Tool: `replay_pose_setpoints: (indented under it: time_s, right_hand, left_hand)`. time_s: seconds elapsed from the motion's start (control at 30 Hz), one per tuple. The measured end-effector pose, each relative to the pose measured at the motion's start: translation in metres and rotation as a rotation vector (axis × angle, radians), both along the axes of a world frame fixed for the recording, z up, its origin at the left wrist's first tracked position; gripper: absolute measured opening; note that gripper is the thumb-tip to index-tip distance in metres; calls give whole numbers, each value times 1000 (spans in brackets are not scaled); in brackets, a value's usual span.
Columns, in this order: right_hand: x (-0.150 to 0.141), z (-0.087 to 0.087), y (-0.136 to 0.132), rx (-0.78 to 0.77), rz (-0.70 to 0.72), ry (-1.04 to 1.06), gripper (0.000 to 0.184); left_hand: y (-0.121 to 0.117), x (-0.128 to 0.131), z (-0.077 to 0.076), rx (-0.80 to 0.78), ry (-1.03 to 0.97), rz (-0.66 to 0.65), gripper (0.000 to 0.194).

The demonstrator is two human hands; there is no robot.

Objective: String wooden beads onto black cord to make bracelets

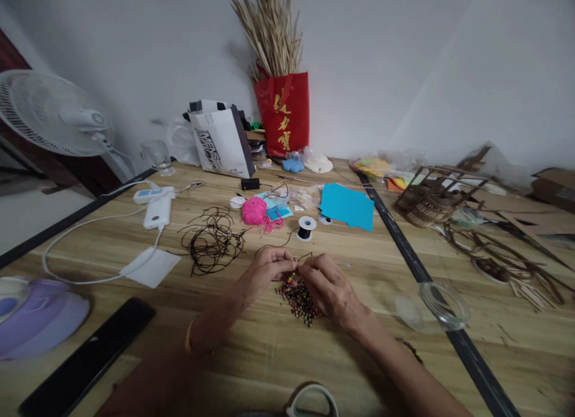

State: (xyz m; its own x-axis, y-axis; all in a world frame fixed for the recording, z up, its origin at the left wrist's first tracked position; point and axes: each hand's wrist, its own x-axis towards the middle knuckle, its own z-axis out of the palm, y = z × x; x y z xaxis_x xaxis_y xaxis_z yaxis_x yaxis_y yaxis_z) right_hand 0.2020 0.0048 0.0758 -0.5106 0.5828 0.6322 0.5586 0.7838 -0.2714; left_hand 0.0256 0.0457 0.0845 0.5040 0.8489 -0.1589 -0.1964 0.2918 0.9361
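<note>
Spreads out as a wood-grain table (pixel 265 351), crossed by a black strip (pixel 398 243). Carries a heap of small beads (pixel 305 306) near the middle, a spool of black thread (pixel 305 232) beyond them, pink yarn (pixel 254 211) and blue paper (pixel 347 206). Bears tangled dark cord (pixel 211 243) on the left, a clear dish (pixel 444 306) on the right, and a red bag (pixel 290 114) at the back.

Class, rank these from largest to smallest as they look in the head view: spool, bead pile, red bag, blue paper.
1. Red bag
2. Blue paper
3. Bead pile
4. Spool

This ranks apparent size only; the bead pile lies nearest the camera.
</note>
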Motion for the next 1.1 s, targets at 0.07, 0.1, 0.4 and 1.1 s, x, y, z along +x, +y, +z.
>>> replay_pose_setpoints:
  time_s: [0.07, 0.1, 0.4, 1.1]
  right_hand:
    - [1, -2, 1, 8, 1, -12, 23]
    - [1, -4, 2, 14, -2, -18, 23]
    - [2, -6, 1, 10, -33, -59, 21]
    - [5, 11, 7, -675, -27, 240, 11]
  left_hand:
    - [0, 0, 1, 5, -4, -3, 26]
    - [0, 0, 1, 6, -4, -7, 26]
    - [1, 0, -4, 12, 32, 4, 29]
    - [-5, -8, 5, 940, 707, -35, 48]
